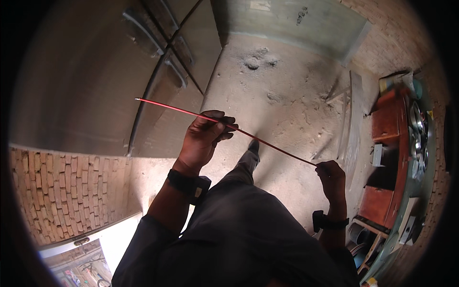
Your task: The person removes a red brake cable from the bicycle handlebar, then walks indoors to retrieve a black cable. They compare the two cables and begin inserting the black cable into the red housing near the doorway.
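A long, thin red rod [272,142], which looks like a stiff wire, slants across the middle from upper left to lower right. Its far left end has a small pale tip. My left hand [205,136] pinches it partway along between thumb and fingers, the other fingers partly curled. At its lower right end, my right hand [331,176] is closed on it with the fingertips. Between the two hands the rod bows slightly. Each wrist wears a dark band, and the one on the left [189,186] carries a boxy dark unit.
A large grey cabinet [86,95] with several handled doors stands at the left, beside a brick wall [62,196]. Rough sandy floor [282,71] lies ahead. A wooden frame [351,124] leans at the right, before a reddish cupboard [385,122] bearing metal dishes [417,117].
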### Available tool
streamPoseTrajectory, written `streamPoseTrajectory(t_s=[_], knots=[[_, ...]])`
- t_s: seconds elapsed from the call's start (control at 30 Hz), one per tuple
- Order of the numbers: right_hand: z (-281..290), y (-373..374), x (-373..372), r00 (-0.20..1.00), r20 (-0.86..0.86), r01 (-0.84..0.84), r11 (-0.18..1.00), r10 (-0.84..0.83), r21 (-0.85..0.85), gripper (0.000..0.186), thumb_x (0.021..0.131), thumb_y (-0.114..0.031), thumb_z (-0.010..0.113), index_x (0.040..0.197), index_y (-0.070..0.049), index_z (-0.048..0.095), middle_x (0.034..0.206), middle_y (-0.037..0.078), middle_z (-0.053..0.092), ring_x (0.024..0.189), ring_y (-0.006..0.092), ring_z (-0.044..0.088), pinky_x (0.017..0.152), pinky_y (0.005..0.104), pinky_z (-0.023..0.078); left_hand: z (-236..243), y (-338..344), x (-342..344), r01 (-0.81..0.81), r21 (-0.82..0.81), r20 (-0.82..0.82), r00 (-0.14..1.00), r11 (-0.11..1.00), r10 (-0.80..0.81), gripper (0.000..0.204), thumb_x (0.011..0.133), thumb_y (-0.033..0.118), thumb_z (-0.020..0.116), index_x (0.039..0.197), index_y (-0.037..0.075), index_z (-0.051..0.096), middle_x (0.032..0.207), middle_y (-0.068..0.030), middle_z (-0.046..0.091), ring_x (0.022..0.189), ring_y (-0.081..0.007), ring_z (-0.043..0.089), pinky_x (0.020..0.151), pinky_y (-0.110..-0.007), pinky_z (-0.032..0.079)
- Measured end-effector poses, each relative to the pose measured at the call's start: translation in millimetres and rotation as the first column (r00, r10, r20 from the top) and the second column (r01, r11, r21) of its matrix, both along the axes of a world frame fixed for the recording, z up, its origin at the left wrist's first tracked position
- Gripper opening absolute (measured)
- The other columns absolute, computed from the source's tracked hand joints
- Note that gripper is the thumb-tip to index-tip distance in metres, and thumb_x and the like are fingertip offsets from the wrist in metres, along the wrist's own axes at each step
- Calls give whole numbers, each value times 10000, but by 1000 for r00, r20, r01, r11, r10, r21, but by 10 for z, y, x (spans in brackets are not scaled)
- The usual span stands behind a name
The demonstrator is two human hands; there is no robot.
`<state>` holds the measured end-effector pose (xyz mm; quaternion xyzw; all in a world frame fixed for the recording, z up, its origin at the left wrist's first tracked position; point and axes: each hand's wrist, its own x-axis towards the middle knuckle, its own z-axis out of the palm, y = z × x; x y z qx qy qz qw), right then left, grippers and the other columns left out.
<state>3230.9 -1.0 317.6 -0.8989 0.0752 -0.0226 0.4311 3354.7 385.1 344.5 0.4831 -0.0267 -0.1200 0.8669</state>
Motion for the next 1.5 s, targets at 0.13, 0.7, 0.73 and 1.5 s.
streamPoseTrajectory(t_s=[0.13,0.7,0.73,1.5], knots=[[-48,-401,918,998,-57,43,998,-40,48,101,840,-21,721,936,-17,689,864,79,667,794,166,643,732,290,514,-160,-274,896,-47,-16,-16,999,999,46,240,988,6,524,1188,96,622,1129,-141,690,1048,-269,682,844,-363,582],[-58,-1998,4201,990,-130,-1,944,47,331,95,878,-19,677,967,9,690,839,56,669,749,124,640,686,261,508,-413,-1442,3690,-241,-22,-206,951,970,231,261,1041,251,503,1197,68,603,1082,-97,702,976,-222,687,791,-348,538],[-65,-2138,4438,990,-123,-18,933,66,359,96,874,-13,680,965,15,694,834,64,670,750,132,647,695,265,516,-445,-1554,3828,-255,-16,-213,946,967,246,281,1038,275,509,1204,69,604,1082,-91,701,968,-214,684,780,-336,534],[-141,-2564,9482,993,114,-50,792,-25,608,343,1040,-332,495,1159,-18,561,968,103,644,855,231,668,644,299,500,-1454,-1668,7147,-739,-67,-597,569,671,566,124,1002,177,561,1001,62,606,930,-112,700,861,-251,689,799,-375,572]])
